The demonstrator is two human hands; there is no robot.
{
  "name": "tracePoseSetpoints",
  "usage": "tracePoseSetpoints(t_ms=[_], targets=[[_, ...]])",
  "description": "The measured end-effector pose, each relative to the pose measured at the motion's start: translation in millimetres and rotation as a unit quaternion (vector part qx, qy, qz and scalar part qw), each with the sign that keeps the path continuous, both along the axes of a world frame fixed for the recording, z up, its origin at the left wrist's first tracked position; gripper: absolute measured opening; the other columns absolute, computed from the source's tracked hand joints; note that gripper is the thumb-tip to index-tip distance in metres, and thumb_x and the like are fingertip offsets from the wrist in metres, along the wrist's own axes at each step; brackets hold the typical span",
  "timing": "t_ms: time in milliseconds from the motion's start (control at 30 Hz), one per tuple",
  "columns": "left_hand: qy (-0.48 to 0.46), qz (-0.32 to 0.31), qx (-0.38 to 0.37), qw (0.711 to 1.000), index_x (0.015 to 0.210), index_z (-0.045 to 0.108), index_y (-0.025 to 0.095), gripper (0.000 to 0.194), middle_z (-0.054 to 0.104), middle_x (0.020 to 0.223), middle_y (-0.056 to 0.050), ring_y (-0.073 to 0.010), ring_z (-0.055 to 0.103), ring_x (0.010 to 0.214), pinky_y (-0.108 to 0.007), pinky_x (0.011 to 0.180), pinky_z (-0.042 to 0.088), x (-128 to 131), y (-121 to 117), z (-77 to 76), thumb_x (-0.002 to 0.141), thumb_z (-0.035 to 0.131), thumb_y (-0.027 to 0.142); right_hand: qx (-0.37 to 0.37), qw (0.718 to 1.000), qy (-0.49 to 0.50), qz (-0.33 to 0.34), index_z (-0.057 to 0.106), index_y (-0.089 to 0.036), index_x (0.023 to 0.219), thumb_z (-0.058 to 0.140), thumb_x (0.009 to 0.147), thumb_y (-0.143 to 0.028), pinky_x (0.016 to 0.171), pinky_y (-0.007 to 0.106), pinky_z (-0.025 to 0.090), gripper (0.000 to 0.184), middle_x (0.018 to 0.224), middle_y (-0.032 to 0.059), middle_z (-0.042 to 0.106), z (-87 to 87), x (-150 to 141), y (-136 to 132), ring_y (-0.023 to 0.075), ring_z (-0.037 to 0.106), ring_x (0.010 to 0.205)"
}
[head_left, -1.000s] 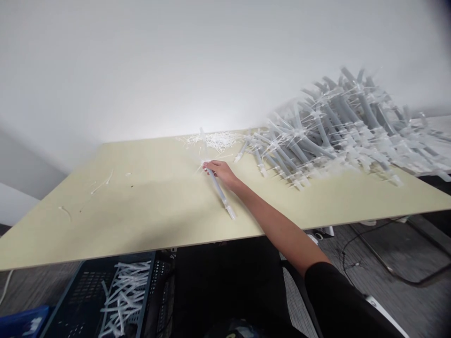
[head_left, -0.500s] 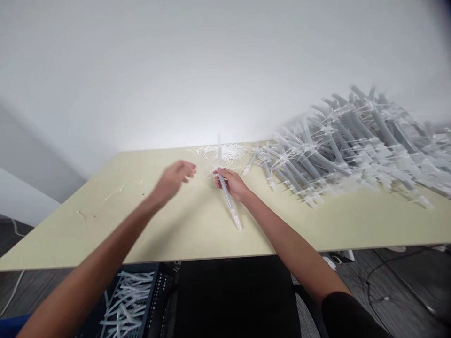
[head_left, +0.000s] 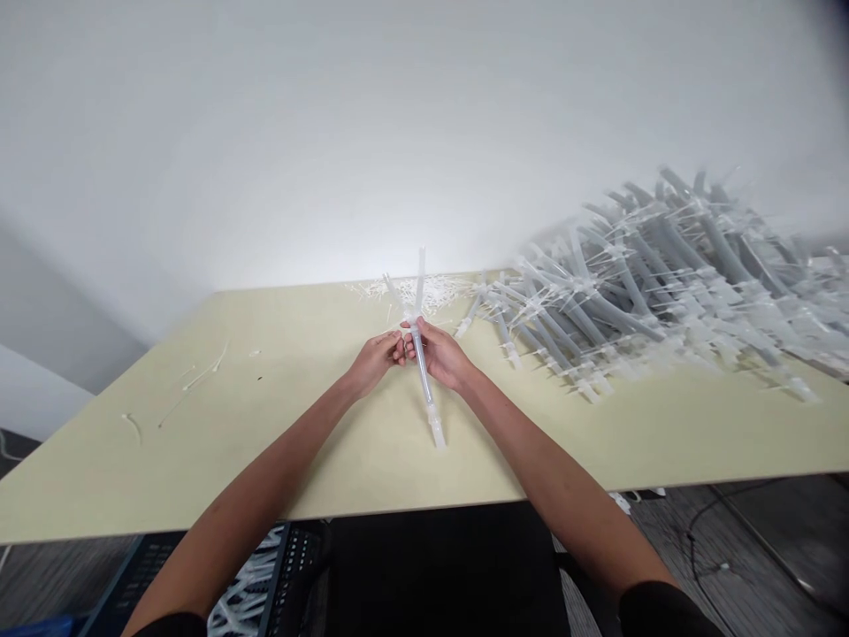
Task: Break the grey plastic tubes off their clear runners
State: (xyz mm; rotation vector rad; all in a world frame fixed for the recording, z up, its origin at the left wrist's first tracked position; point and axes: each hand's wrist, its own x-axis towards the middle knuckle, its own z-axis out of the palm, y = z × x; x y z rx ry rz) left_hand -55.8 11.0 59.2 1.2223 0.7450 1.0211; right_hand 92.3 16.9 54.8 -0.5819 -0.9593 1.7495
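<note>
Near the middle of the table my right hand point(head_left: 444, 352) is closed around a Y-shaped translucent tube point(head_left: 423, 376), just below where it branches. Two thinner arms point away from me, and a white fitting sits on the end nearest me. My left hand point(head_left: 377, 363) has its fingers pinched together at the left side of the branching joint, touching or almost touching the right fingertips. What lies between the left fingers is too small to make out. Behind the joint, a scatter of thin white cable ties point(head_left: 441, 292) lies on the table.
A large heap of similar tube assemblies point(head_left: 637, 283) covers the table's right side, against the wall. Some loose cable ties point(head_left: 205, 376) lie at the left on the pale yellow table point(head_left: 265, 460). Below its front edge, a dark crate point(head_left: 292, 566) holds white branched tube pieces.
My left hand has come in from the left to the tube's joint, and its fingers have closed. The right hand keeps its hold; the tube stands slightly more upright in view.
</note>
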Motion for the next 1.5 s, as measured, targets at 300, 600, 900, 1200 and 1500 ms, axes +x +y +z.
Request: tracePoseSetpoints(t_ms=[300, 600, 900, 1200, 1500], targets=[[-0.114, -0.028, -0.057, 0.991, 0.055, 0.046, 0.016, 0.033, 0.031, 0.051, 0.002, -0.0124, 0.045, 0.058, -0.027, 0.062, 0.040, 3.6, -2.1, -5.3, 0.081, 0.047, 0.037, 0.023, 0.999, -0.027, 0.011, 0.063, -0.018, 0.095, 0.064, 0.073, -0.036, 0.059, 0.027, 0.047, 0.029, 0.076, 0.0016, 0.059, 3.4, 0.5, -4.1, 0.0103, 0.053, 0.059], [0.125, 0.171, 0.107, 0.971, 0.059, 0.057, 0.016, 0.037, 0.041, 0.046, 0.002, -0.0107, 0.043, 0.049, -0.025, 0.055, 0.035, 9.6, -11.0, -12.5, 0.083, 0.045, 0.043, 0.096, 0.975, -0.182, -0.088, 0.060, -0.016, 0.070, 0.064, 0.069, -0.044, 0.064, 0.028, 0.043, 0.028, 0.067, 0.0013, 0.059, -6.9, -0.9, 3.1, 0.0122, 0.054, 0.060], [0.170, 0.227, 0.123, 0.951, 0.058, 0.056, 0.017, 0.037, 0.044, 0.046, 0.002, -0.0114, 0.046, 0.049, -0.024, 0.054, 0.036, 13.6, -16.9, -11.3, 0.083, 0.044, 0.042, 0.161, 0.932, -0.278, -0.166, 0.056, -0.018, 0.061, 0.058, 0.072, -0.048, 0.059, 0.026, 0.038, 0.032, 0.059, -0.0011, 0.053, -9.3, -7.4, 1.5, 0.0122, 0.048, 0.058], [0.107, 0.155, 0.099, 0.977, 0.079, 0.061, 0.017, 0.039, 0.045, 0.055, 0.001, -0.0120, 0.046, 0.055, -0.026, 0.060, 0.039, 5.7, -12.6, -20.9, 0.084, 0.040, 0.050, 0.062, 0.985, -0.116, -0.110, 0.064, -0.020, 0.094, 0.060, 0.072, -0.050, 0.064, 0.026, 0.046, 0.037, 0.081, 0.0027, 0.058, 1.1, 0.7, -1.9, 0.0109, 0.055, 0.066], [0.500, 0.250, 0.272, 0.784, 0.106, 0.055, 0.017, 0.028, 0.055, 0.097, -0.008, -0.0192, 0.050, 0.090, -0.030, 0.083, 0.036, -42.2, 98.5, -37.9, 0.085, 0.036, 0.018, 0.022, 0.985, -0.079, -0.154, 0.062, -0.021, 0.093, 0.063, 0.071, -0.047, 0.050, 0.024, 0.041, 0.034, 0.068, 0.0002, 0.055, -0.3, 14.0, 10.8, 0.0100, 0.051, 0.056]])
